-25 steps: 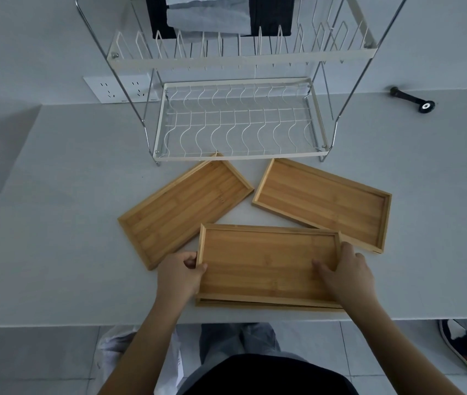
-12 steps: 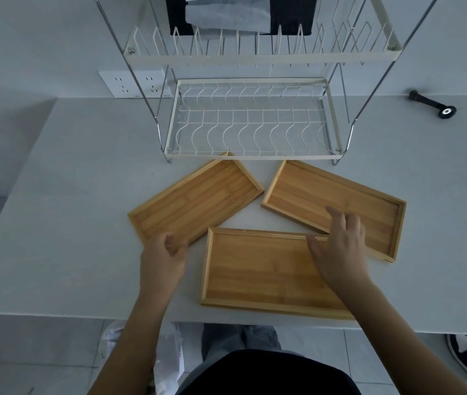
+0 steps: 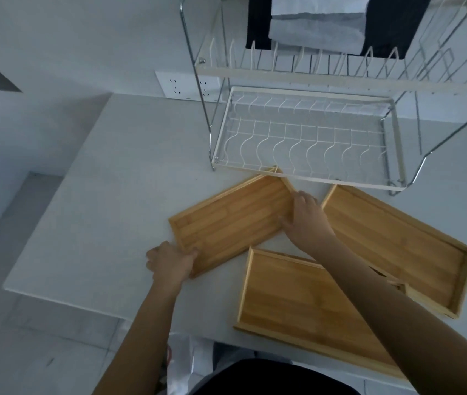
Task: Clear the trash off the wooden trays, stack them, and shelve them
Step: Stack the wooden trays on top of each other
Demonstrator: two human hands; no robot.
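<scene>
A two-tier wire dish rack (image 3: 306, 143) stands at the far side of the white table (image 3: 107, 212). Its lower shelf is bare; dark and grey cloths (image 3: 314, 27) hang behind the upper tier. A wall socket (image 3: 181, 85) sits far left of the rack. A white plastic bag (image 3: 182, 363) lies on the floor at the near table edge.

Three wooden trays lie flat on the table, all clear of debris, with raised rims and bamboo grain. The left tray (image 3: 232, 223) is angled, its far corner touching the front rail of the rack. The right tray (image 3: 397, 243) lies just beside it, also angled. The near tray (image 3: 297, 306) lies closest to the person; the right forearm crosses over it and hides part of its surface.

The left hand (image 3: 169, 262) is clasped on the near left corner of the left tray, thumb over the rim. The right hand (image 3: 306, 220) grips the same tray's right end, fingers curled on the rim. Whether the tray is lifted cannot be told.
</scene>
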